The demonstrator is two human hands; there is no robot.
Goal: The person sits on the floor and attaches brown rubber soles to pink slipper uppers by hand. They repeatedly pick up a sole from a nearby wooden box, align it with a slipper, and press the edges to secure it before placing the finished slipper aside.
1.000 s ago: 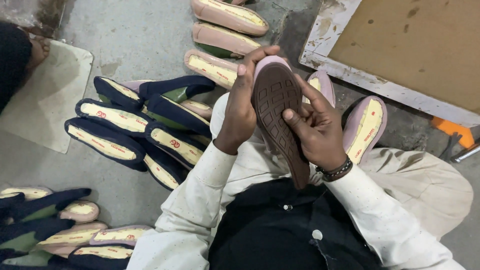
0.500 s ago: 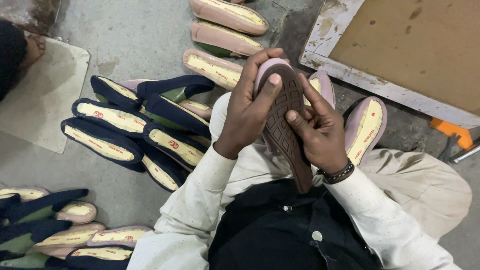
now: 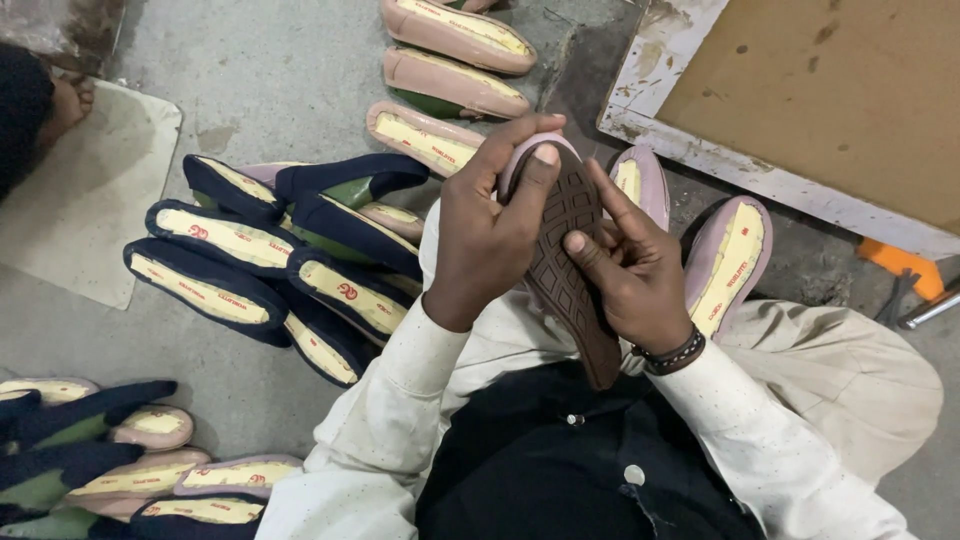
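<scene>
I hold a shoe (image 3: 573, 270) upside down over my lap, its dark brown ribbed sole facing me and a pink upper showing at the toe. My left hand (image 3: 490, 230) wraps the toe end, thumb pressed on the sole near the tip. My right hand (image 3: 630, 265) grips the shoe's right side, thumb flat on the middle of the sole. A beaded band sits on my right wrist.
Navy shoes on yellow lasts (image 3: 250, 265) are piled on the concrete floor at left, more at the bottom left (image 3: 90, 460). Pink ones (image 3: 450, 40) lie ahead and beside my right knee (image 3: 725, 260). A white-framed brown board (image 3: 830, 100) lies upper right. Another person's foot (image 3: 65, 105) shows upper left.
My left thumb has slid up over the sole toward the toe tip, and the fingers have closed further round the toe. The right hand keeps its grip.
</scene>
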